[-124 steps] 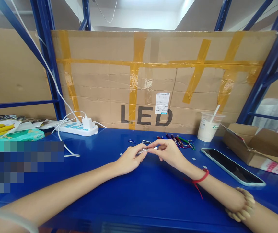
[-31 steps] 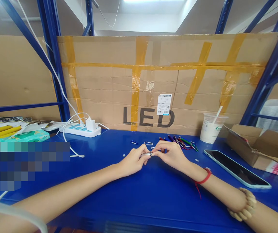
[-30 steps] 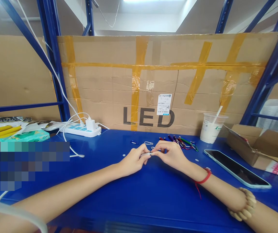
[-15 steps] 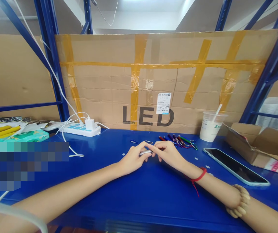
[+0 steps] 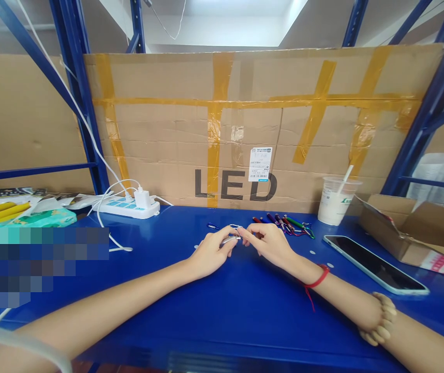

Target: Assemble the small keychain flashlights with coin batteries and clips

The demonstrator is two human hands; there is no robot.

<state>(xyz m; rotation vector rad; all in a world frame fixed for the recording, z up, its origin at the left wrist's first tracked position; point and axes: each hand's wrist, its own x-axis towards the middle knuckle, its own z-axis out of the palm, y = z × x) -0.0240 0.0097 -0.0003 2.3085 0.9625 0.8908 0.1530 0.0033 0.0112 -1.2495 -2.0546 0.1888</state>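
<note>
My left hand [image 5: 211, 254] is closed around a slim silver metal tube [image 5: 230, 239], with thumb and fingers along its sides. At the tube's right end, my right hand [image 5: 270, 241] has its fingers bent into a pinch. Whatever lies between those fingertips is too small to make out. Just behind the fingertips, a silver clip [image 5: 235, 226] is partly hidden. A small blue clip [image 5: 213, 226] lies to its left on the blue table [image 5: 222, 321]. Behind my right hand is a cluster of thin coloured metal tubes with clips [image 5: 286, 224].
To the right are a phone [image 5: 375, 264], a plastic cup with a straw [image 5: 334, 202] and an open cardboard box [image 5: 419, 235]. A white power strip [image 5: 129, 206] with cables stands at the back left. A taped cardboard panel [image 5: 160, 140] closes off the back.
My right fingertips have shifted slightly at the tube's end, and the tube has turned a little in my left hand. The whole view has moved slightly.
</note>
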